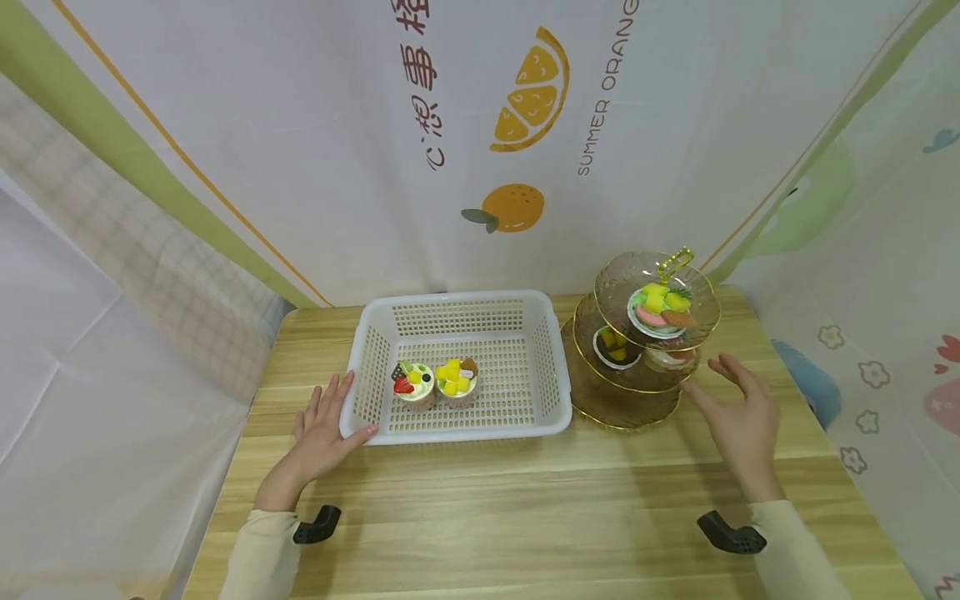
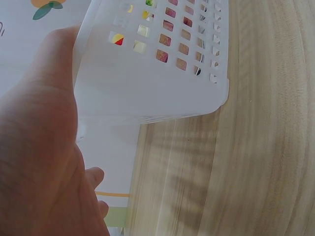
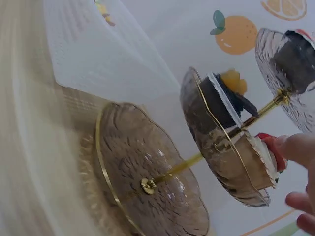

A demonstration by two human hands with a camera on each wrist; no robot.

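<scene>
My left hand (image 1: 324, 429) lies at the near left corner of a white plastic basket (image 1: 457, 434), thumb along the front rim and fingers beside the left wall. Two toy cupcakes stand in the basket: a strawberry-topped one (image 1: 415, 384) and a yellow-cubed one (image 1: 457, 382). My right hand (image 1: 742, 417) is at the right of a three-tier stand (image 1: 626, 417), thumb and fingers apart. Its fingertips are close to a red-topped cupcake (image 3: 263, 155) on the middle tier; whether they touch it, I cannot tell. Beside that sits a dark cupcake (image 1: 617, 347).
On the stand's top tier is a fruit-topped cupcake (image 1: 657, 308), under a gold handle (image 1: 677, 263). The bottom tier (image 3: 147, 162) holds nothing. Basket and stand are side by side on a wooden table (image 1: 510, 517), before a printed curtain (image 1: 375, 208).
</scene>
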